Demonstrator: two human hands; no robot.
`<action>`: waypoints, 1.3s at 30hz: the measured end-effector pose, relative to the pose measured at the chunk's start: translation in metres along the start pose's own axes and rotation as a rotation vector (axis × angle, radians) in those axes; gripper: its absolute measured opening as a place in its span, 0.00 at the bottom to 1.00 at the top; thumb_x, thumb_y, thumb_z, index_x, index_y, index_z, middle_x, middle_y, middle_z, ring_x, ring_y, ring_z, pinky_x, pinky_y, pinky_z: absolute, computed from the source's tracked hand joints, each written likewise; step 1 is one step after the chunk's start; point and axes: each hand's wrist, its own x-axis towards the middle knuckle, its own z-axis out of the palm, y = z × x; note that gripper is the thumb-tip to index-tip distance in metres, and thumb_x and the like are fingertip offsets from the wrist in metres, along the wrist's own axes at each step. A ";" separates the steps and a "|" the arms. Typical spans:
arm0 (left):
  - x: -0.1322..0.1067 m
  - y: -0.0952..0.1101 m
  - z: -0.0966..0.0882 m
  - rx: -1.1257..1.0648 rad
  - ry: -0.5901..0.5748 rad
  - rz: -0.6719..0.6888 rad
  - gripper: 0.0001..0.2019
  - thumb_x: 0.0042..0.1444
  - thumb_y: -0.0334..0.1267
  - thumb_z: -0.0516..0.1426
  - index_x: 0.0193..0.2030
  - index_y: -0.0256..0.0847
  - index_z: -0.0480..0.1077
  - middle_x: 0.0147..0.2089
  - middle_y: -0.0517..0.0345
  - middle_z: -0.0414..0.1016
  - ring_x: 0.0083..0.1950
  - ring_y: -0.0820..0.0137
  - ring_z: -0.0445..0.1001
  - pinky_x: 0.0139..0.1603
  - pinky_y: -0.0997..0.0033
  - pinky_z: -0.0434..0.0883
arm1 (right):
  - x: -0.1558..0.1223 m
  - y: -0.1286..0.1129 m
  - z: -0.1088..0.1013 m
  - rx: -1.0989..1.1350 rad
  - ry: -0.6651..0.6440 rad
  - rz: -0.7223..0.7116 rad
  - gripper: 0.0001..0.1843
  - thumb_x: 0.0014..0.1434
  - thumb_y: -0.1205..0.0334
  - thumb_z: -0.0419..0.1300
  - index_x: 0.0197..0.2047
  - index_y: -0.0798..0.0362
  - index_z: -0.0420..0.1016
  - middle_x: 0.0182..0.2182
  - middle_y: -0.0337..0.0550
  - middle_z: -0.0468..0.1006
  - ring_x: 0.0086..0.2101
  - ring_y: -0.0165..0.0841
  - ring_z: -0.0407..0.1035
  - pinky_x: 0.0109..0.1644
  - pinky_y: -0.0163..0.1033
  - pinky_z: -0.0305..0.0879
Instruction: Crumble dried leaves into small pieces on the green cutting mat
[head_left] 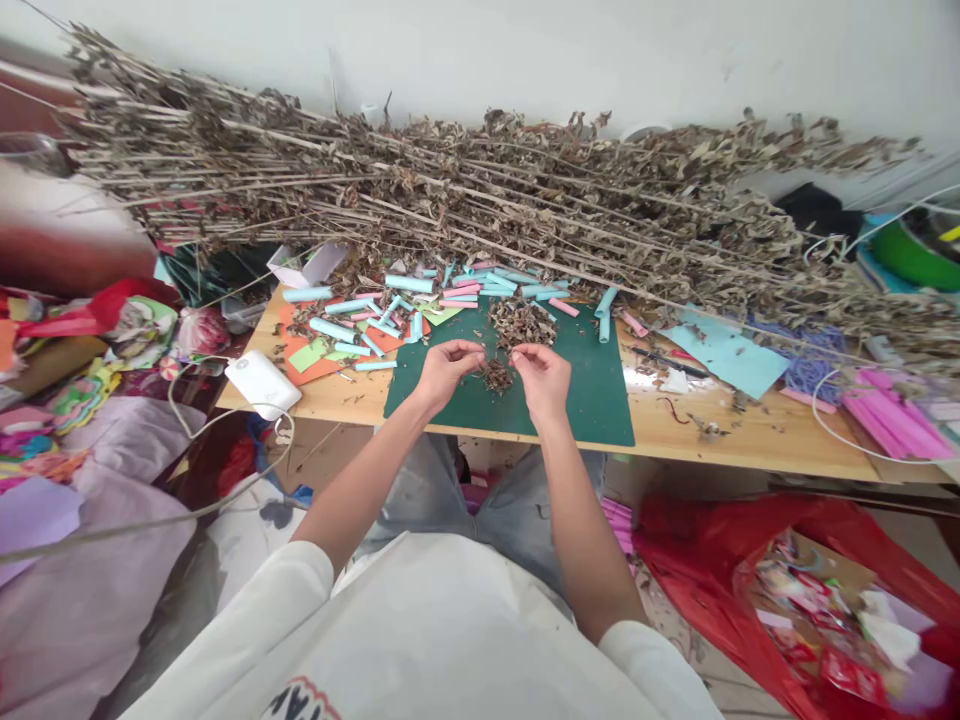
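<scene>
My left hand (448, 372) and my right hand (543, 380) hover over a dark green mat (585, 400), thumb and fingers pinched together on each. Whatever sits between the fingertips is too small to make out. Just between the hands lies a small heap of dried leaf bits (496, 376). Directly behind it is a larger mound of crumbled dried leaves (521, 325). Rolled blue paper tubes (409, 284) and pink paper tubes (564, 306) lie scattered along the back of the mat and to its left.
Long dried leafy stalks (450, 190) are heaped across the back of the wooden table (750, 430). A white power bank (262, 384) with a cable sits at the left edge. Light blue paper (727, 350) lies right; a red plastic bag (690, 550) stands below.
</scene>
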 end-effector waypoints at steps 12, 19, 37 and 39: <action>0.008 -0.012 -0.006 -0.029 -0.021 0.000 0.16 0.40 0.41 0.70 0.37 0.38 0.80 0.39 0.52 0.81 0.38 0.69 0.77 0.45 0.66 0.73 | 0.003 -0.009 -0.011 -0.395 -0.175 -0.269 0.12 0.62 0.58 0.56 0.43 0.50 0.80 0.39 0.47 0.81 0.40 0.38 0.74 0.48 0.45 0.71; 0.009 -0.003 0.002 0.023 -0.086 0.095 0.17 0.40 0.40 0.70 0.37 0.37 0.77 0.37 0.53 0.80 0.38 0.69 0.77 0.46 0.66 0.74 | 0.005 -0.019 -0.007 -0.134 -0.248 -0.125 0.11 0.57 0.57 0.62 0.41 0.51 0.81 0.37 0.44 0.82 0.35 0.34 0.76 0.41 0.39 0.74; -0.010 0.007 0.006 0.693 -0.099 0.379 0.08 0.56 0.38 0.58 0.35 0.37 0.77 0.31 0.57 0.79 0.33 0.72 0.75 0.35 0.75 0.69 | -0.015 -0.010 0.009 -0.135 0.090 -0.063 0.07 0.53 0.61 0.60 0.34 0.54 0.78 0.29 0.42 0.80 0.28 0.34 0.73 0.36 0.38 0.71; -0.010 0.000 0.004 0.610 -0.042 0.337 0.09 0.56 0.40 0.58 0.36 0.37 0.77 0.31 0.57 0.79 0.32 0.72 0.75 0.34 0.75 0.69 | -0.012 -0.003 0.008 -0.093 0.176 0.001 0.08 0.52 0.60 0.61 0.34 0.54 0.78 0.28 0.43 0.80 0.28 0.34 0.73 0.35 0.39 0.72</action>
